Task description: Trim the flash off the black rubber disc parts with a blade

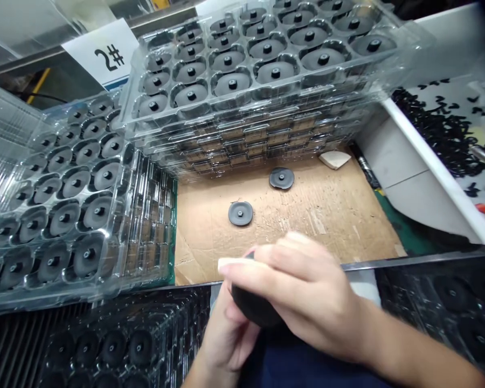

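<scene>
My left hand and my right hand meet at the bottom middle, both closed round a black round rubber part held between them. The right hand lies over the top of it with its fingers pressed together; the left hand cups it from below. Two loose black rubber discs lie on the brown cardboard beyond the hands: one just ahead, another farther back.
Stacks of clear plastic trays hold several black discs: one stack at the back, one at the left, more trays at the bottom left. A white bin of small black parts stands at the right. A "2#" label sits behind.
</scene>
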Tool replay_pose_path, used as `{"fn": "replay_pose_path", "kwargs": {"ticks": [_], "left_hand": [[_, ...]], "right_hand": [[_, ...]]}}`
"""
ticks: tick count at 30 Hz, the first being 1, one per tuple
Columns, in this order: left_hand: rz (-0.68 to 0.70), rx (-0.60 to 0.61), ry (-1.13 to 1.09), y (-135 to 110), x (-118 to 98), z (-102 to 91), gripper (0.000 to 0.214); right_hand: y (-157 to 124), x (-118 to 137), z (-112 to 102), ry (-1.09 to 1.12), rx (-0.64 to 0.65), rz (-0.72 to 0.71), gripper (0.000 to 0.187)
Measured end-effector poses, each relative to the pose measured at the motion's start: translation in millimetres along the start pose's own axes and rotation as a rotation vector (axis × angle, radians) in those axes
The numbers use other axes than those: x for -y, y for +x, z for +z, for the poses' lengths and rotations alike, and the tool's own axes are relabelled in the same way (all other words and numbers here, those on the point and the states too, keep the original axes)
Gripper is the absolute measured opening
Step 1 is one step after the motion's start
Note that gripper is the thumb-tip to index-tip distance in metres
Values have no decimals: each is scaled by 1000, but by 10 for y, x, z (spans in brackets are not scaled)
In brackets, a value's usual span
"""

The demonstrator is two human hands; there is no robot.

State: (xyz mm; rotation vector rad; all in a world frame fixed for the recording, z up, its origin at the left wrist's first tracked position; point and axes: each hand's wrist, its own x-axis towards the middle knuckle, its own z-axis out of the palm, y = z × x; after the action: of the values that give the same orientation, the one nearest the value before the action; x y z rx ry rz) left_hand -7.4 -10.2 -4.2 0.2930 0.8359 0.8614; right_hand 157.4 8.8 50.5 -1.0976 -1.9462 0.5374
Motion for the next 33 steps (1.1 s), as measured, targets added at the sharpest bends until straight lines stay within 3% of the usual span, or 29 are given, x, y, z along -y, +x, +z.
{"fn": "replay_pose_path", "kwargs": {"ticks": [4,6,9,12,15,17,20,22,25,27,29,31,33], "left_hand": [[49,-79,-2,1,21,-99,64],[82,-45,-17,-4,8,-88,64],[132,-2,5,5,-46,-17,57],[210,20,-9,28,-100,35,54],[218,47,-64,38,-96,68,50],[232,39,-83,35,-70,105,45],[271,22,-111,26,-47,168,44],[270,3,-134,23,-56,196,45],[248,-46,-136,26,-82,221,42],[236,-54,-132,34,-80,237,43],[221,-57,-129,46,-58,248,46],[208,-66,-117,55,-26,239,50],[188,-69,-90,61,-3,204,52]], "right_hand": [[43,-47,65,-99,189,128,27],[16,-50,119,-67,120,65,27],[-92,76,213,-59,-102,56,26],[-233,239,239,-138,-125,103,29],[-272,214,216,217,0,217,25],[-247,45,233,691,-25,495,18],[-245,-321,312,1155,-336,885,11],[-291,-528,349,1195,-504,961,9],[-363,-637,327,1180,-583,974,14],[-368,-549,275,1166,-626,983,9],[-329,-363,224,1006,-606,904,9],[-260,-145,191,661,-472,656,20],[-182,28,172,306,-275,297,27]]}}
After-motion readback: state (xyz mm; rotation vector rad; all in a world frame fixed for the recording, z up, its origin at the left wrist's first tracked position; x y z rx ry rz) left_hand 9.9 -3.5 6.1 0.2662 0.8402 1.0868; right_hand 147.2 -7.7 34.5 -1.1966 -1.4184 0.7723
